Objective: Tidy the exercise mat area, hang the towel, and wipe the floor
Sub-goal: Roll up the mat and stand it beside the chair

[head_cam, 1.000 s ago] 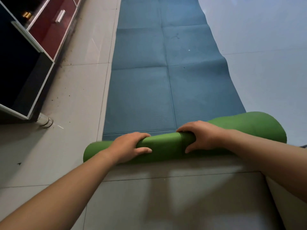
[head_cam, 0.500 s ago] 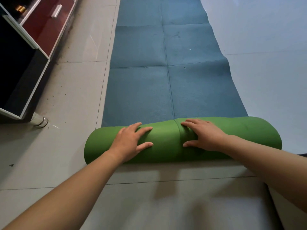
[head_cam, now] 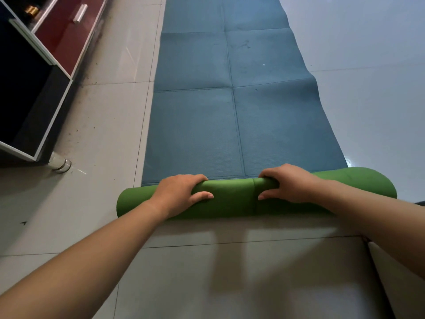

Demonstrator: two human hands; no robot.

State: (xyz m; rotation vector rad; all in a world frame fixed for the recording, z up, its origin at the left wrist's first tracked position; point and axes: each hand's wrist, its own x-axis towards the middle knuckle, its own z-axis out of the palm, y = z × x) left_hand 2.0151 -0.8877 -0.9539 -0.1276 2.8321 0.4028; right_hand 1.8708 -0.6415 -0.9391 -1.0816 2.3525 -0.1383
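An exercise mat lies lengthwise on the tiled floor, blue on its upper face (head_cam: 232, 116) and green on its underside. Its near end is rolled into a green roll (head_cam: 232, 196) lying across the view. My left hand (head_cam: 181, 192) curls over the top of the roll left of centre, thumb on the near side. My right hand (head_cam: 287, 184) grips the roll just right of centre in the same way. The right end of the roll is thicker than the left. No towel is in view.
A dark cabinet (head_cam: 34, 72) with red drawer fronts stands at the left, on a short metal foot (head_cam: 60, 164). Grey floor tiles (head_cam: 108, 125) with specks of dirt run between it and the mat. A pale object (head_cam: 395, 279) edges in at the lower right.
The hands went from gripping the roll, to lying flat on it as it rolled forward, to gripping over its top again. The roll has moved a little farther along the mat.
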